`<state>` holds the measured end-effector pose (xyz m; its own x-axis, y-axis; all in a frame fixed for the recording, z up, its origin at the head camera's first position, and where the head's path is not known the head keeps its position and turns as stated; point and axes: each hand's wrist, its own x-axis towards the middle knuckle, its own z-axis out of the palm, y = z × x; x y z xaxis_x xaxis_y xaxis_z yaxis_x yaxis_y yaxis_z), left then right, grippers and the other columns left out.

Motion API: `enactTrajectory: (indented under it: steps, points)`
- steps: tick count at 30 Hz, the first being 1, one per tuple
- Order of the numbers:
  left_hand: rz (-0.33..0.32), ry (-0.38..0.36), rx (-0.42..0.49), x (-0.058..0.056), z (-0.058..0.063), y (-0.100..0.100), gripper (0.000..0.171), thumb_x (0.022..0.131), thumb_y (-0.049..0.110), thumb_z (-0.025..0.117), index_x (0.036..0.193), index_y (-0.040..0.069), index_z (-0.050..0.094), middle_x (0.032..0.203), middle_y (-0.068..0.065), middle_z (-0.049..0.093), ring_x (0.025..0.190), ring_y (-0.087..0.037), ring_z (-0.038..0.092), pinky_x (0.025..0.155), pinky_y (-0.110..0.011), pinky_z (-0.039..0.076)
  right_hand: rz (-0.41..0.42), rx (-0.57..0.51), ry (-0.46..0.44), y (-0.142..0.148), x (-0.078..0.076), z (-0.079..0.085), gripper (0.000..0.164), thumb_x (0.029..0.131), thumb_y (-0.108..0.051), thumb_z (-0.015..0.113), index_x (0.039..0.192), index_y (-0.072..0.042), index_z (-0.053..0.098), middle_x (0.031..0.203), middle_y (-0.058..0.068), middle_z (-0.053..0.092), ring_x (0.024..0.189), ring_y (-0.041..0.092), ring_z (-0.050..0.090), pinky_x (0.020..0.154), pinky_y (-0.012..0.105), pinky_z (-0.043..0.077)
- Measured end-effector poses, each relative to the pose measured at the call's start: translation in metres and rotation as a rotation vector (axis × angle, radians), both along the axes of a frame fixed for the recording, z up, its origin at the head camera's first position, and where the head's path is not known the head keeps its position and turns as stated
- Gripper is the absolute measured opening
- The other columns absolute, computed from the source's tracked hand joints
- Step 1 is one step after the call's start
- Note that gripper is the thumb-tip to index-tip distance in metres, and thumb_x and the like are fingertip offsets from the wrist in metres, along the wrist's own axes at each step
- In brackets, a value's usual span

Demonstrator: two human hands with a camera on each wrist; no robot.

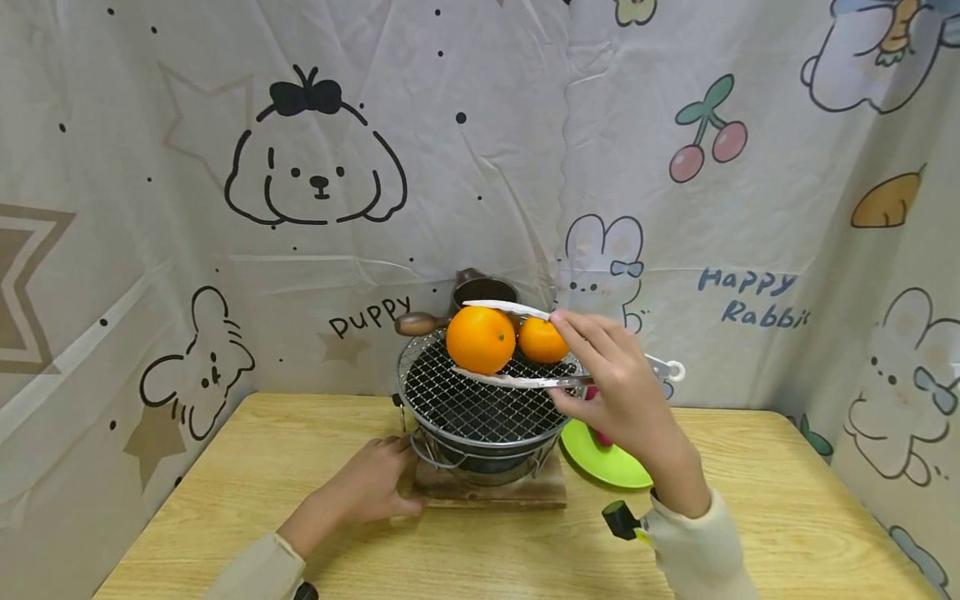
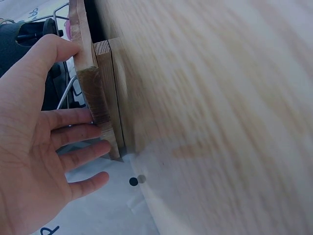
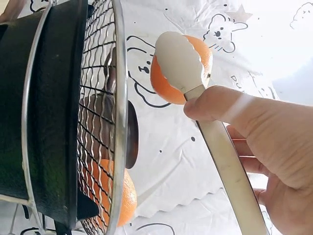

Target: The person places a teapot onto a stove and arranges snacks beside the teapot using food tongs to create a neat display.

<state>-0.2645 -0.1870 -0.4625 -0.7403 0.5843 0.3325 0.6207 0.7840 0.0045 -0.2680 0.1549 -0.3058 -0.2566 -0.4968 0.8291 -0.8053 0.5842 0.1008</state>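
Note:
My right hand [image 1: 630, 392] grips a pair of metal tongs [image 3: 220, 161] with white scalloped tips, thumb on one arm and fingers on the other. Between the tips is an orange [image 1: 481, 340], raised off the wire mesh [image 1: 487, 408] of a round black tabletop grill, as the right wrist view shows. A second orange [image 1: 543, 341] sits on the mesh farther back, partly covered by the tongs. At the grill's left, my left hand [image 1: 378, 479] touches the corner of the wooden board [image 1: 491, 496] beneath the grill, its fingers [image 2: 80, 132] fairly straight and spread along the edge.
A dark brown pot [image 1: 483, 287] with a wooden handle stands at the back of the grill. Right of the grill, a lime-green plate [image 1: 622, 477] bears something pink, mostly hidden by my right hand. A printed cloth [image 1: 465, 183] hangs behind the wooden table [image 1: 300, 433].

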Motion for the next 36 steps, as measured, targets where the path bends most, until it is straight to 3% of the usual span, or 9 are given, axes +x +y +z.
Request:
enactTrajectory:
  steps: [22,36]
  points:
    - [0.012,-0.019,0.003,0.002,0.002,0.0,0.067,0.077,0.051,0.074,0.126,0.007,0.065,0.116,-0.004,0.07,0.099,-0.024,0.066,0.087,-0.043,0.055,0.004,0.093,-0.042,-0.019,-0.003,-0.012,0.079,0.066,-0.015,0.092,0.136,0.003,0.061,0.132,0.017,0.066,0.12,0.035,0.058,0.1,0.054,0.049]
    - [0.006,-0.011,0.007,0.001,-0.002,0.0,0.063,0.077,0.048,0.074,0.125,0.008,0.065,0.115,-0.003,0.07,0.097,-0.022,0.065,0.084,-0.041,0.055,0.002,0.126,-0.046,-0.026,-0.002,-0.018,0.079,0.069,-0.018,0.092,0.138,0.003,0.06,0.133,0.018,0.066,0.12,0.035,0.06,0.099,0.052,0.052]
